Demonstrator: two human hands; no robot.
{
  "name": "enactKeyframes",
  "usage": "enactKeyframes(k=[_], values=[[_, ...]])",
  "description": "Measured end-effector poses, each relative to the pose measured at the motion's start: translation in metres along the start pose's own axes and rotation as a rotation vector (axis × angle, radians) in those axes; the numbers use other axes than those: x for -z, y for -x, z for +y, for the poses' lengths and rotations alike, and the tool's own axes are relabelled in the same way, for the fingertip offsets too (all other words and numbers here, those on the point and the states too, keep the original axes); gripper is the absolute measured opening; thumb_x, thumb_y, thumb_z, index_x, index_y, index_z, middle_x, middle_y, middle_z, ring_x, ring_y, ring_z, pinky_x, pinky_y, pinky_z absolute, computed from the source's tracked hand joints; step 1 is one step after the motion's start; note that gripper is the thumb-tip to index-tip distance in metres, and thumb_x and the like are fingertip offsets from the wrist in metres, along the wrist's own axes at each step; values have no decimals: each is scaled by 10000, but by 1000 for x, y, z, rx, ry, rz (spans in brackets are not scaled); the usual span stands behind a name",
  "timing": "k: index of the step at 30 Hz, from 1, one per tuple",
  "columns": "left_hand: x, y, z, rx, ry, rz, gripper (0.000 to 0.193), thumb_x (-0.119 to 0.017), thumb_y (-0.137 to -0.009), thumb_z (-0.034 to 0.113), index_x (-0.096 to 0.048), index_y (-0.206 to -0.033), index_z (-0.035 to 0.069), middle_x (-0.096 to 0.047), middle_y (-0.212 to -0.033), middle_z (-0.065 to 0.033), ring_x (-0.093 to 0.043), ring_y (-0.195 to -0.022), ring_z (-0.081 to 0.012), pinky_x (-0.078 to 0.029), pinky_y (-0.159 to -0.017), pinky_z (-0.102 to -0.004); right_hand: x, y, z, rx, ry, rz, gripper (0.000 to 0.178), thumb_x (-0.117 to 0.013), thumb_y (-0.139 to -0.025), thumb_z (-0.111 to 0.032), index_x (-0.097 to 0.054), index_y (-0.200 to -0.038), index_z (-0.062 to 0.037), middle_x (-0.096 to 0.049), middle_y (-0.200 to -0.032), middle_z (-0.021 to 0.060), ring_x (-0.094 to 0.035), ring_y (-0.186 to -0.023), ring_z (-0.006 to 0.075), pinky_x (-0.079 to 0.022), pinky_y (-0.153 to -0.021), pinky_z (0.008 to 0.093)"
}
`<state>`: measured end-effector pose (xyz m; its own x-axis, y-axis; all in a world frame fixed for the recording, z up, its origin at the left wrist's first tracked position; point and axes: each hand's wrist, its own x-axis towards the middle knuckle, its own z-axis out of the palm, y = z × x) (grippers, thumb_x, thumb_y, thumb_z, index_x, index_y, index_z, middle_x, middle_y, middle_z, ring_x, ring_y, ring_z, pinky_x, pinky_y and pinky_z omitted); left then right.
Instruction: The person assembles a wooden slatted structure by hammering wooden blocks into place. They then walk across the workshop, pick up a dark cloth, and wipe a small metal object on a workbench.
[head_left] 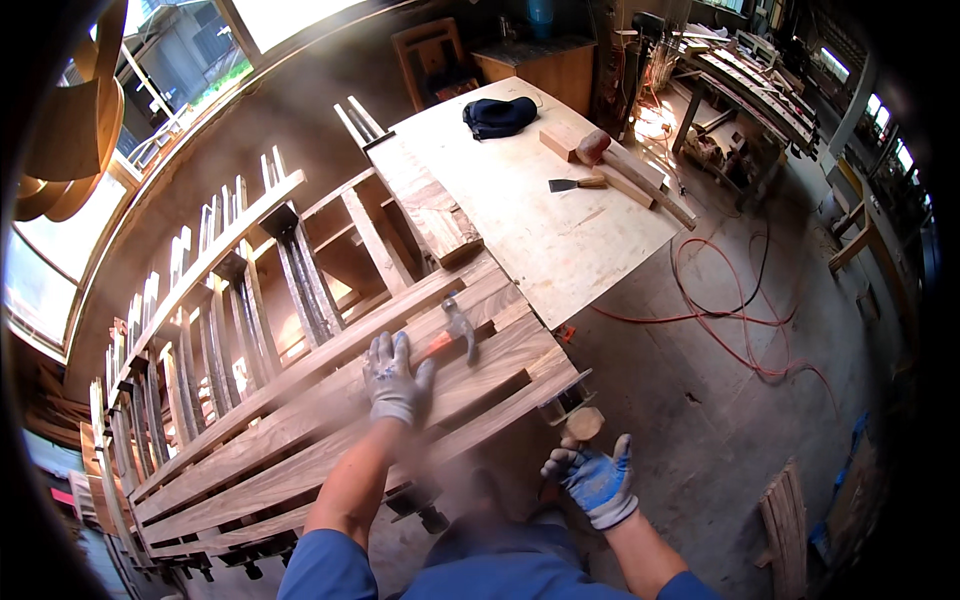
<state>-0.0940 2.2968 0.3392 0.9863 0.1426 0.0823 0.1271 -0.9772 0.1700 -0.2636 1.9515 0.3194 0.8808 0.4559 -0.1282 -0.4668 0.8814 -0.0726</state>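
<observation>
My left hand (395, 378), in a grey-white work glove, lies flat with fingers spread on one of the long wooden boards (300, 437). Beside its fingertips a claw hammer (458, 330) with an orange handle rests across the boards. My right hand (600, 485), in a glove with a blue palm, is turned palm up off the boards' near right end. Its thumb stands apart from the partly bent fingers, and nothing shows in it. Just above those fingers is a faceted wooden clamp handle (583, 423), which joins a metal clamp under the board end.
A plywood-topped table (560, 240) bears a wooden mallet (594, 148), a scraper (577, 184), a wood block (562, 138) and a dark cloth (500, 117). A clamp rack (210, 280) stands beyond the boards. Red hose (715, 313) loops over the floor at right.
</observation>
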Motion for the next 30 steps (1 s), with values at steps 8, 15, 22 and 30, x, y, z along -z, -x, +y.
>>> enactKeyframes(k=[8, 15, 22, 30], values=[[4, 0, 0, 4, 14, -40, 774, -625, -982, 522, -458, -1589, 72, -350, -1682, -222, -281, -1574, -401, -195, -1293, -528, -85, -5, -17, 516, 1882, 267, 485, -778, -918, -181, -664, -1343, 24, -650, -1423, 193, -603, -1354, 374, -509, -1103, 474], [7, 0, 1, 19, -6, -82, 792, -572, -1002, 545, -416, -1618, 73, -298, -1714, -206, -227, -1602, -378, -169, -1298, -524, -48, -23, -45, 674, 2813, 84, 301, -599, -946, -86, -697, -1219, -3, -657, -1391, 195, -581, -1362, 407, -515, -1028, 504], [4, -1, 2, -3, 2, 12, 759, -660, -969, 513, -490, -1573, 86, -387, -1660, -226, -322, -1549, -415, -226, -1279, -529, 34, -45, -157, 466, 3049, 200, 523, -581, -920, -91, -604, -1436, -13, -548, -1543, 174, -436, -1496, 392, -324, -1261, 516], [4, -2, 3, 33, -29, -93, 799, -592, -994, 544, -406, -1626, 91, -296, -1715, -194, -234, -1598, -373, -155, -1303, -524, 145, -78, -159, 20, 2813, 437, 612, -571, -937, -49, -491, -1544, -76, -413, -1652, 198, -353, -1543, 416, -290, -1280, 499]])
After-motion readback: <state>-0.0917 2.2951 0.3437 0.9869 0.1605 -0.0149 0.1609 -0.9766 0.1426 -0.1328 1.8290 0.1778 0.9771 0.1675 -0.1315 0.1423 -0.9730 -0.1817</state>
